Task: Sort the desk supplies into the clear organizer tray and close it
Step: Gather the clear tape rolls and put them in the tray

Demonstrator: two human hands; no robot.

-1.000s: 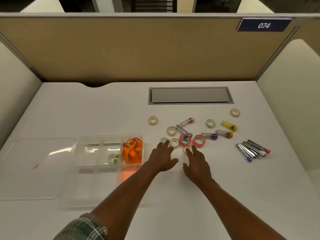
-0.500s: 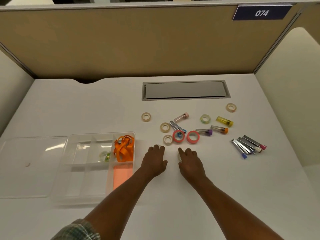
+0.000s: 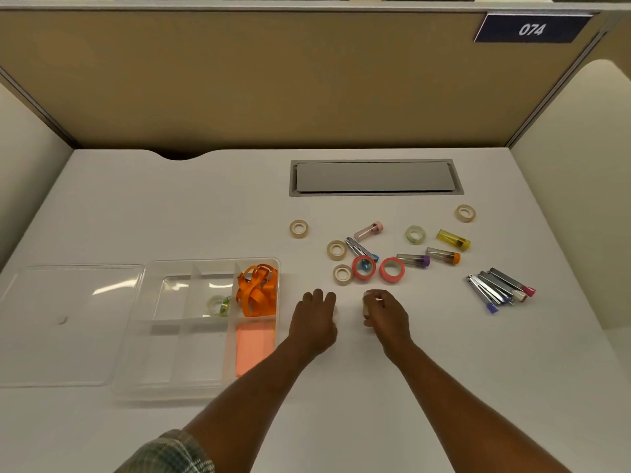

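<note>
Table: a white table (image 3: 341,421) boxed in by tan partition walls (image 3: 273,80), with a grey cable hatch (image 3: 375,177) set in at the back.
Sign: a dark plate reading 074 (image 3: 531,29) high on the right.
Organizer tray: the clear organizer tray (image 3: 164,392) sits front left, open, its lid (image 3: 61,336) flat just beside it.
In the tray: orange ribbon (image 3: 256,290), a salmon pad (image 3: 254,346), one pale tape roll (image 3: 218,305).
Loose supplies: cream tape rolls (image 3: 336,249), two red tape rolls (image 3: 391,269), capped tubes (image 3: 454,240) and a bundle of metal clips (image 3: 495,288), scattered right of centre.
Left hand (image 3: 314,322): knuckles up, fingers curled under; what the grip holds, I cannot tell.
Right hand (image 3: 387,315): the grip is pinched tight around a small pale tape roll (image 3: 366,306).
In the way: nothing lies between hands and tray.
</note>
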